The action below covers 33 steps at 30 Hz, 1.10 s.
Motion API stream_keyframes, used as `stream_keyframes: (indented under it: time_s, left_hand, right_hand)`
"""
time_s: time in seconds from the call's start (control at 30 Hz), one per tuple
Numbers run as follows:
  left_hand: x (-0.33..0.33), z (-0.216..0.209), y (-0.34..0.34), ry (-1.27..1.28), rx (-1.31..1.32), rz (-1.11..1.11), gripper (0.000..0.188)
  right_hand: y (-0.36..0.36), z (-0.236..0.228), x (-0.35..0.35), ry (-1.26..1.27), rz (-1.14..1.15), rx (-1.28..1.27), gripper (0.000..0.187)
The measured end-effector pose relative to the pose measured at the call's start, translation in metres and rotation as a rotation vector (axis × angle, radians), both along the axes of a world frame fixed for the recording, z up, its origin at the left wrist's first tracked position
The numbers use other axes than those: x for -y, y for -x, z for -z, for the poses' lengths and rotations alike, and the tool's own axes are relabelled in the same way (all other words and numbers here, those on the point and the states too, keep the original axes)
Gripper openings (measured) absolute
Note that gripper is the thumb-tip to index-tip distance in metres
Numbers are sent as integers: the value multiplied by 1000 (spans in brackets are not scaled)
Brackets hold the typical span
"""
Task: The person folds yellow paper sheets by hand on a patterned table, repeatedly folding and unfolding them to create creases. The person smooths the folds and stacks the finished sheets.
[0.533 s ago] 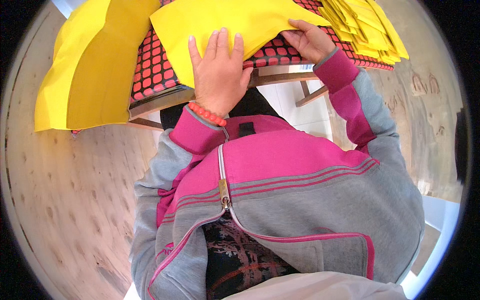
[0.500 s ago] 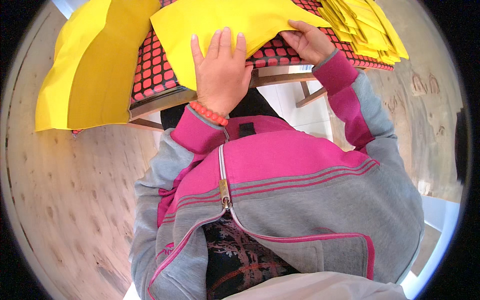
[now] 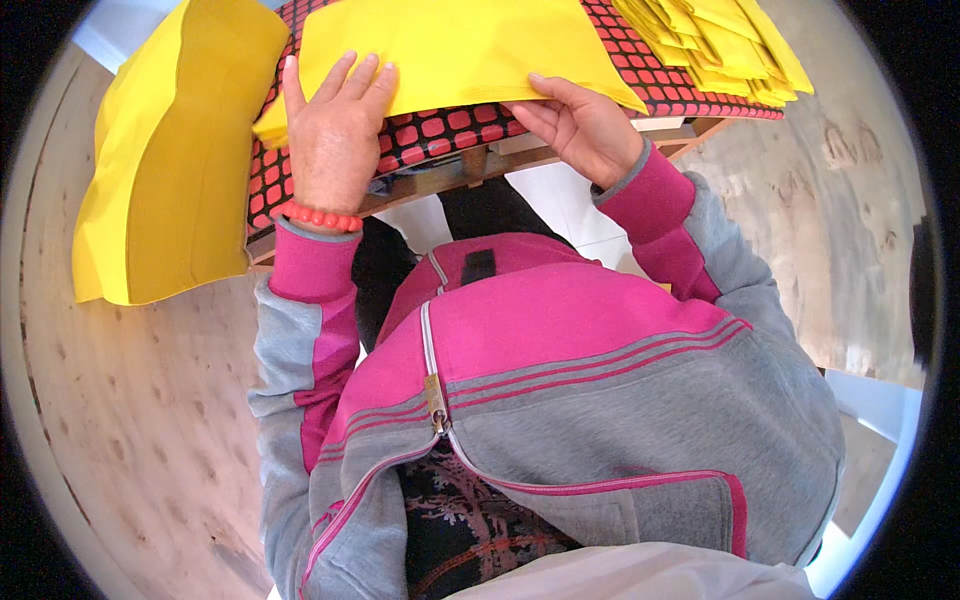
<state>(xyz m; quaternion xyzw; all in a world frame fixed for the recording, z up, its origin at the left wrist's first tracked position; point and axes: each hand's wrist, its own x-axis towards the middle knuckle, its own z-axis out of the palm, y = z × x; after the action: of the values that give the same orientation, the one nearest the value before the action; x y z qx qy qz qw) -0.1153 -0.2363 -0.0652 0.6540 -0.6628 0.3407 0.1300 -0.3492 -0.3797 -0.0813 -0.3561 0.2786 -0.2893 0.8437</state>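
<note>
A piece of flat yellow cloth (image 3: 460, 60) lies on the table, its near edge running almost straight between my hands. My left hand (image 3: 335, 140), with a red bead bracelet at its wrist, rests palm down on the left end of this cloth, fingers spread. At the near edge, right of the middle, my right hand (image 3: 582, 130) pinches the cloth, thumb on top and fingers partly hidden below. Whether the cloth has one layer or more I cannot tell.
A large yellow cloth pile (image 3: 185, 150) hangs over the table's left end. Several folded yellow pieces (image 3: 725, 45) are stacked at the far right. The table has a red and black checked cover (image 3: 435, 130). Below it shows a wooden frame (image 3: 440, 178).
My left hand has moved left along the cloth, and my right hand has shifted left and slightly nearer. The cloth's near edge now lies straighter; before, it slanted. My view has shifted slightly.
</note>
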Motion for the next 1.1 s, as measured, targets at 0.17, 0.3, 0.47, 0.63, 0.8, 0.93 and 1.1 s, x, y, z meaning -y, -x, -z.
stream_keyframes:
  time_s: [0.17,0.3,0.47,0.63,0.8,0.93,1.1]
  left_hand:
    - [-6,12,6,-95,-53,15,38]
    - [-2,29,30,-43,-156,-14,35]
    - [28,30,57,10,-228,31,38]
    - [45,36,62,-17,-206,-6,39]
    - [45,40,60,3,-277,84,41]
    - [43,34,60,-64,-260,88,43]
    - [42,28,60,-115,-253,66,40]
  right_hand:
    - [0,0,-6,-21,-3,28,33]
    - [6,5,0,0,-48,12,30]
    - [8,9,18,-40,-218,100,27]
    - [10,10,30,-89,-248,49,30]
    - [39,0,16,-59,-442,-13,36]
    - [71,-30,1,178,-782,-286,21]
    - [75,-63,43,1211,-368,-243,20]
